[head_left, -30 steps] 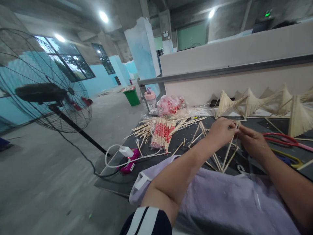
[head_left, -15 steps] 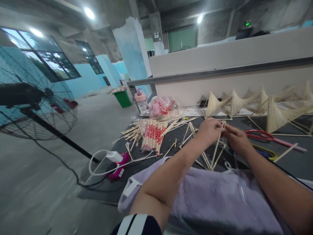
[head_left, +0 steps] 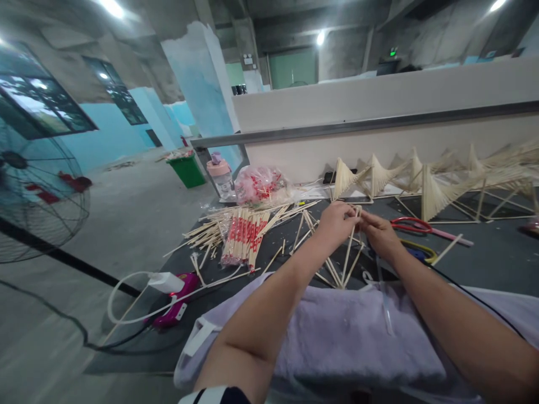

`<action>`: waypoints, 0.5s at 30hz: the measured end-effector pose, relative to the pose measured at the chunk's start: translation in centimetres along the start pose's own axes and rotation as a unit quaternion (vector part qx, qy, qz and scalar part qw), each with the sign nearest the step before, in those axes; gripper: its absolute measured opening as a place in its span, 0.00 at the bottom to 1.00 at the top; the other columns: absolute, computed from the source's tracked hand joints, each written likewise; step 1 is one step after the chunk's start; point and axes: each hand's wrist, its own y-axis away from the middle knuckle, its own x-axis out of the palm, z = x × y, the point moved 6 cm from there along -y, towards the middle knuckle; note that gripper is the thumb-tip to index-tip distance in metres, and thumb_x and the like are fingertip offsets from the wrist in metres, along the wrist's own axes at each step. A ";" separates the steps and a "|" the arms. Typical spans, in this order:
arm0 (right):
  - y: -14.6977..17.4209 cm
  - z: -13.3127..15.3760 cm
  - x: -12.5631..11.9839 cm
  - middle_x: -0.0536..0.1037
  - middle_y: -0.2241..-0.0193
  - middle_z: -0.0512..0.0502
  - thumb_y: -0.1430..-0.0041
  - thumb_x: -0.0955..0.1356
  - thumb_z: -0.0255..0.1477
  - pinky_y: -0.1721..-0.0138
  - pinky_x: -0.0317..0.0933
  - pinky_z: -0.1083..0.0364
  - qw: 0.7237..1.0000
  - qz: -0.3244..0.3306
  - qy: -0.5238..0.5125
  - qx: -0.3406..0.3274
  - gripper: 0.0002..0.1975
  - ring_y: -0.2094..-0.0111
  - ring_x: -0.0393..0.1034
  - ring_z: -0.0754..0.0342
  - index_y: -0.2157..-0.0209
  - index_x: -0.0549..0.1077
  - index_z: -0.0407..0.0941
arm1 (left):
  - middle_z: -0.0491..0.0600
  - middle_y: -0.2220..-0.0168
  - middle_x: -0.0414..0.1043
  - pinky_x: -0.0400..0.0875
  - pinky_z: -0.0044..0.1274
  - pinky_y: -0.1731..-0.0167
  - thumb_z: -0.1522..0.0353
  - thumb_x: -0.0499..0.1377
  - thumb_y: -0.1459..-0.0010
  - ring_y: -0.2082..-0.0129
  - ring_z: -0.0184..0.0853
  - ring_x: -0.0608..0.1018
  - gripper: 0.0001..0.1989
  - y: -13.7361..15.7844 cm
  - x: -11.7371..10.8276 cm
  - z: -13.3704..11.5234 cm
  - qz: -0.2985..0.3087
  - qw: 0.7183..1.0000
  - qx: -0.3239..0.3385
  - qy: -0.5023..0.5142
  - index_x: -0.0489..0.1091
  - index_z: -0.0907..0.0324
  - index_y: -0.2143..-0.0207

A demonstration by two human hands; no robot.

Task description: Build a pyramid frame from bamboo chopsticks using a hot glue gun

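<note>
Head view is now turned more to the right than one second ago: the floor fan (head_left: 15,160) is cut more by the left edge, and more of the twisted stick models (head_left: 430,196) are visible. The left hand (head_left: 337,221) and right hand (head_left: 382,233) still pinch together the top of a wooden-stick frame (head_left: 348,252), over the dark table (head_left: 497,264), just beyond the lilac towel (head_left: 337,342).

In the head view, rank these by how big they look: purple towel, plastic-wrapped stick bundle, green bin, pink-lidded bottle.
1. Purple towel, largest by far
2. Plastic-wrapped stick bundle
3. Green bin and pink-lidded bottle: too alike to rank; the bin stands farther back
</note>
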 end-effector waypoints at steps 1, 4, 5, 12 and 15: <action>0.0 0.0 0.0 0.70 0.74 0.51 0.48 0.65 0.39 0.69 0.57 0.57 1.000 0.000 -0.004 -0.002 0.21 0.74 0.59 0.59 0.53 0.71 0.46 | 0.45 0.71 0.70 0.64 0.23 0.60 0.72 0.58 0.53 0.64 0.31 0.71 0.05 0.0 0.0 0.0 0.001 1.000 0.000 -0.001 0.67 0.59 0.81; -0.1 0.1 0.0 0.71 0.72 0.50 0.48 0.66 0.39 0.70 0.57 0.57 1.000 -0.003 -0.023 -0.008 0.21 0.74 0.59 0.59 0.52 0.70 0.46 | 0.45 0.71 0.70 0.63 0.23 0.60 0.72 0.58 0.54 0.64 0.31 0.71 0.05 0.0 0.0 0.0 -0.003 1.000 0.003 -0.001 0.67 0.59 0.81; -0.1 0.1 0.1 0.71 0.72 0.50 0.48 0.65 0.39 0.70 0.57 0.56 1.000 -0.002 -0.025 -0.009 0.22 0.74 0.59 0.58 0.52 0.70 0.45 | 0.45 0.71 0.70 0.63 0.23 0.60 0.72 0.58 0.54 0.64 0.31 0.71 0.05 0.0 -0.1 0.0 -0.005 1.000 0.006 0.001 0.67 0.60 0.80; -0.1 0.1 0.1 0.69 0.73 0.50 0.47 0.65 0.38 0.69 0.58 0.56 0.999 0.010 -0.032 -0.008 0.23 0.74 0.59 0.59 0.50 0.69 0.45 | 0.45 0.71 0.70 0.63 0.22 0.60 0.72 0.58 0.53 0.64 0.31 0.71 0.05 0.0 -0.2 0.0 -0.004 1.000 0.000 -0.001 0.67 0.59 0.80; -0.2 0.0 0.1 0.69 0.74 0.51 0.47 0.65 0.37 0.69 0.57 0.56 0.999 0.012 -0.034 -0.007 0.22 0.74 0.58 0.59 0.50 0.69 0.46 | 0.45 0.70 0.70 0.64 0.22 0.60 0.72 0.58 0.53 0.64 0.31 0.71 0.05 0.0 -0.2 -0.1 -0.002 1.000 -0.004 -0.005 0.67 0.59 0.80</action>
